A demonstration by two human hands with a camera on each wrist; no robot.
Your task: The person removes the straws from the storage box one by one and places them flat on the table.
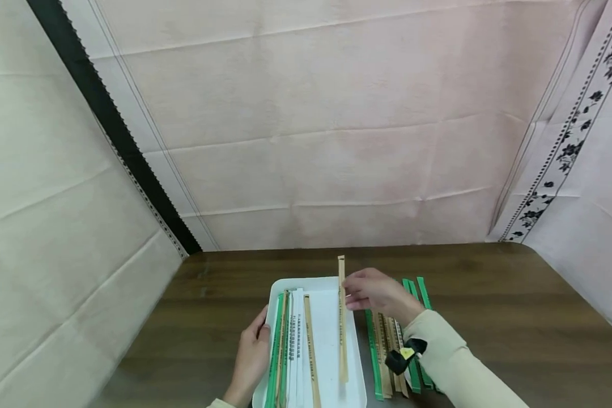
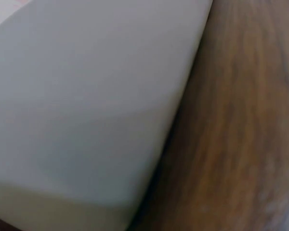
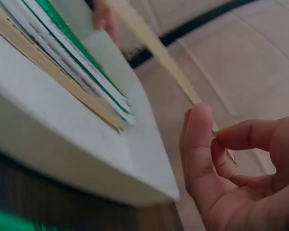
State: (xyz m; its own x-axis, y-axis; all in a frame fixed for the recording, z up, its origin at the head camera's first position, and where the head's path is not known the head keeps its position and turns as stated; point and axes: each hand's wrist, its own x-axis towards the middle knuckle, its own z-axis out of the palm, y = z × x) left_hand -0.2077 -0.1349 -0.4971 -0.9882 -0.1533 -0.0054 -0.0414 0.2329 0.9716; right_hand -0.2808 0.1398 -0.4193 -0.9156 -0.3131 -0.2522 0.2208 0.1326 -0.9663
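Right hand (image 1: 374, 294) reaches left over the tray (image 1: 331, 283), thumb and fingertips pinching a tan packet (image 1: 342, 317) lying lengthwise over the tray's right half. Left hand (image 1: 252, 354) rests flat, fingers straight, against the tray's left rim, beside green and white packets (image 1: 288, 345)

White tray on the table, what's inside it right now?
The white tray holds a row of green, white and tan wrapped sticks along its left side. The right hand pinches another tan stick lying over its right side. The tray floor beneath them is hidden.
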